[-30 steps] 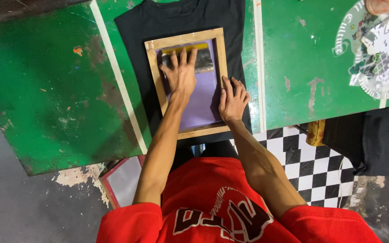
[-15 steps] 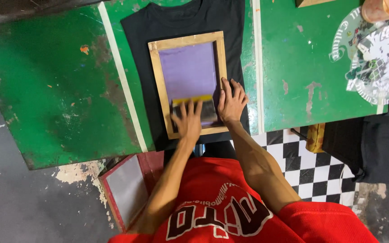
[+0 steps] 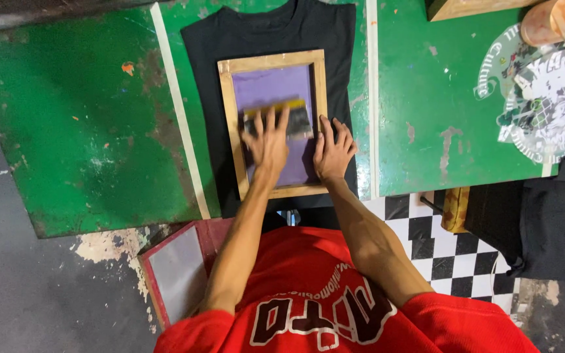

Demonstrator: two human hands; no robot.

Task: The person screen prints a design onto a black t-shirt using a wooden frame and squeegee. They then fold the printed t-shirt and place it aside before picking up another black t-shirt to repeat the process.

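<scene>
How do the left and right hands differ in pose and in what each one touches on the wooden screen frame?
The left hand is motion-blurred, fingers spread on the yellow-edged squeegee inside the mesh; the right hand is sharp, pressed flat on the wooden screen frame's right rail. Both lie palm-down over the black T-shirt.

At frame centre, the left hand (image 3: pixel 266 145) is pressing a blurred squeegee (image 3: pixel 276 114) on the wood-framed screen (image 3: pixel 227 117); the right hand (image 3: pixel 332 151) is bracing its edge over a black shirt (image 3: pixel 207 59).
</scene>
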